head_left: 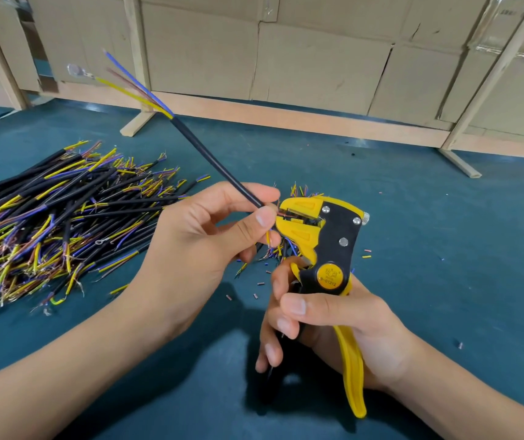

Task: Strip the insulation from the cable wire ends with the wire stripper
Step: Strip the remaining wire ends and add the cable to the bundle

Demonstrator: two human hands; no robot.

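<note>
One wire end sits in the wire stripper (317, 239) head now: left hand (209, 236) pinches the black cable (213, 160) just beside the yellow clamp, feeding a thin conductor in. Right hand (324, 328) is wrapped round the handles, grip clenched on them. How far the squeeze has gone I can't tell. Judging by that, step in hand is stripping this conductor; next move calls for a full squeeze, then swapping in another conductor. Cable's far end, blue and yellow wires (133, 87), points up and away. No containers in view; the cable pile (60, 217) lies loose on the counter (444, 249), with insulation offcuts (260, 284) scattered nearby.
</note>
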